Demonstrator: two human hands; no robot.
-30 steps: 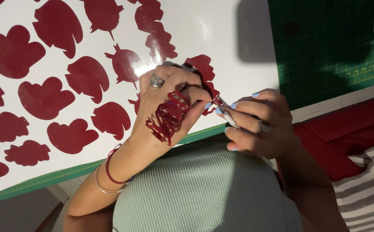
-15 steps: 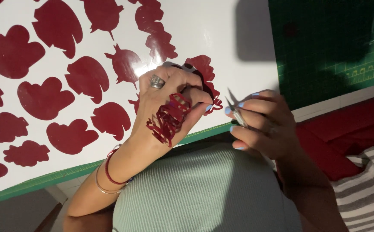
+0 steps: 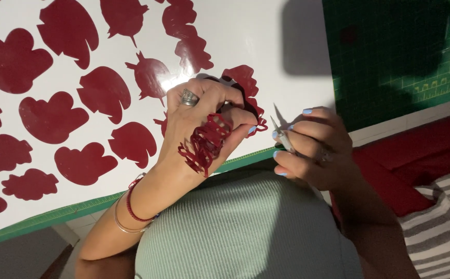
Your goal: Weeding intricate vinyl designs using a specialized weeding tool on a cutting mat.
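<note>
The thing in hand was a tangle of dark red vinyl offcuts (image 3: 204, 147), thin looping strips stuck across the back of the left hand (image 3: 204, 124). My guess is they were parked there so the sticky waste stayed off the good shapes. That hand was curled, thumb and fingertips pinched on the edge of the red cut-out (image 3: 243, 90) nearest the sheet's lower right part, which looked partly lifted, though I couldn't tell how much was free. A silver ring (image 3: 188, 97) sat on one finger, and a red bracelet (image 3: 134, 204) with a thin gold bangle (image 3: 121, 222) sat on the wrist at about 7 o'clock from the strips.

At 3 o'clock from the strips, apart from them, the right hand (image 3: 310, 147) was closed around a slim craft knife (image 3: 283, 135), held like a pen with the blade tip pointing up toward 11 o'clock, near the cut-out but not touching it.

Everything sat on a white backing sheet (image 3: 245, 31) covered with more dark red shapes (image 3: 51, 116), mostly toward 9 and 10 o'clock. The sheet's near edge ran just under the hands, with a strip of the green cutting mat (image 3: 390, 57) showing beneath it and a bigger stretch of mat at 2 o'clock. The bare white patch at 12 to 1 o'clock looked like the roomiest spot for moving. Red fabric (image 3: 416, 165) and a striped cloth (image 3: 442, 222) lay at 4 o'clock, off the tabletop
</note>
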